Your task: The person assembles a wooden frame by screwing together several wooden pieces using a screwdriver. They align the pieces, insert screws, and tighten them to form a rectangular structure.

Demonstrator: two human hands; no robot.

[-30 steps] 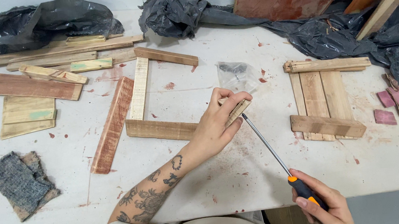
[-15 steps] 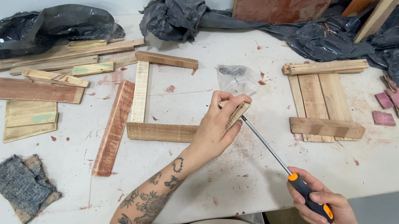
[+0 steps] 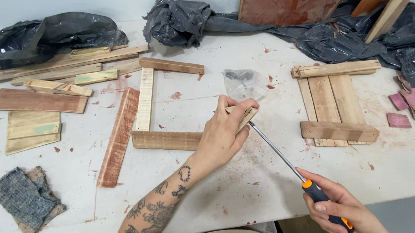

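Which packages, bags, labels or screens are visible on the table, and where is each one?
Small clear plastic bag: centre of the white table, just beyond the left hand; crumpled, with small dark pieces inside.
Black plastic bag: far left, behind the wood strips; crumpled.
Black plastic sheeting: far edge, centre to right; crumpled.
No labels, signs or screens are visible.

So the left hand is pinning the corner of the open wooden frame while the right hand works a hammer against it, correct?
Not quite: the head view shows the right hand holding a long screwdriver by its orange and black handle, not a hammer. Its tip meets the frame corner. The left hand does pin that corner of the open wooden frame.
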